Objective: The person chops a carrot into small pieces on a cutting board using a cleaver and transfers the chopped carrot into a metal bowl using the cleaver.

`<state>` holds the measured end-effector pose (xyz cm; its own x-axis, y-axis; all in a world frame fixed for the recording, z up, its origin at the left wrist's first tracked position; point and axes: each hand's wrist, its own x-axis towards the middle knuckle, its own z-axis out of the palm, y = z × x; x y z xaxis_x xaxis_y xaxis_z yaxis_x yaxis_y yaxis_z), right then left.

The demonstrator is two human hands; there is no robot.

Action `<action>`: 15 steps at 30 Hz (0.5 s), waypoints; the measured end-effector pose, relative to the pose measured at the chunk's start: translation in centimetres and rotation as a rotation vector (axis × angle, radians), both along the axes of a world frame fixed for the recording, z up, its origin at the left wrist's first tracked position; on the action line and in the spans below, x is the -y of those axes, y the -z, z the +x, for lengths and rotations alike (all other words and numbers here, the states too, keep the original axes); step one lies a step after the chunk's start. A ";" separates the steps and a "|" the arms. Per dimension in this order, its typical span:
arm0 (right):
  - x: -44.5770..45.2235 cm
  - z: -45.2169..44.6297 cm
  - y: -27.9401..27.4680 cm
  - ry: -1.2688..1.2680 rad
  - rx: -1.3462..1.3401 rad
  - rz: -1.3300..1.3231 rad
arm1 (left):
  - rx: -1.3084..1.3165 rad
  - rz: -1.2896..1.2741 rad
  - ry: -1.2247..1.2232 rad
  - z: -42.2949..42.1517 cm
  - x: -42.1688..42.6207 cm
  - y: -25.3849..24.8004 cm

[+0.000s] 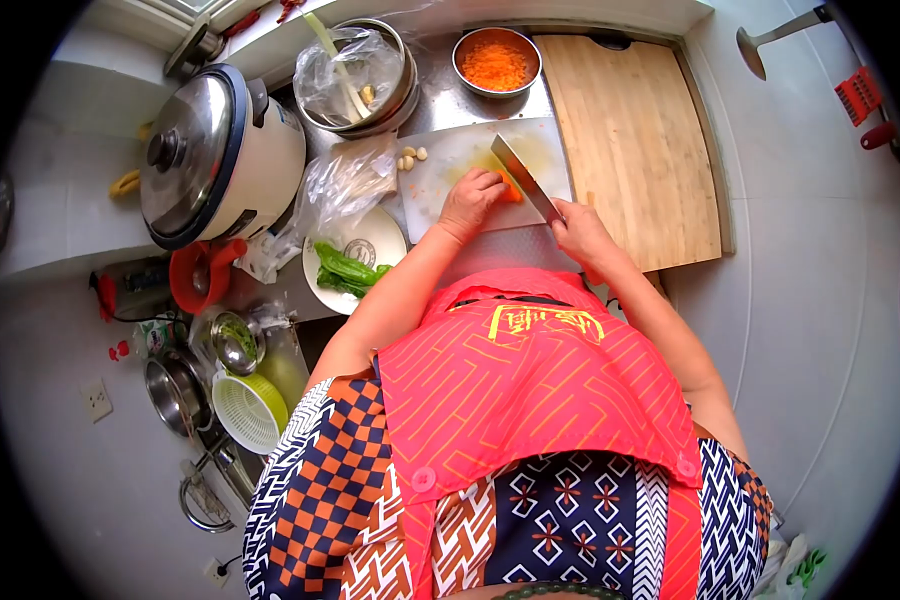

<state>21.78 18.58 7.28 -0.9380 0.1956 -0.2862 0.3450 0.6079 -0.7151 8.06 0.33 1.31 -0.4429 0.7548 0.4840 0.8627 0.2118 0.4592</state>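
Observation:
My right hand (582, 236) is closed around the handle of a cleaver (526, 180), whose broad blade points up and to the left. Beside the blade, my left hand (473, 200) presses with bent fingers on a piece of carrot (511, 188). Both lie over a white cutting board (435, 195) stained yellow and orange. Several garlic cloves (408, 160) sit at the board's left edge. Behind the board stands a metal bowl (457, 70) with chopped carrot (495, 67) in it. How much carrot is under my fingers is hidden.
A wooden board (625, 140) lies to the right. On the left are a plate (317, 285) with green peppers (345, 268), a plastic bag (345, 185), a large rice cooker (270, 165) and metal bowls (410, 85) holding a bag and a leek-like stalk. A sink area with a green-white colander (250, 410) is lower left.

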 end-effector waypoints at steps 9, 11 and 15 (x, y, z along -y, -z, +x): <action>1.6 -1.1 -0.5 -0.084 0.088 0.175 | -0.054 0.073 -0.034 -0.2 -0.4 1.2; 1.6 -1.0 0.1 -0.108 0.054 0.217 | -0.050 0.088 -0.045 -0.2 -0.6 1.1; 1.6 -1.3 -0.2 -0.138 0.014 0.249 | -0.025 0.131 -0.043 -0.2 -0.8 1.3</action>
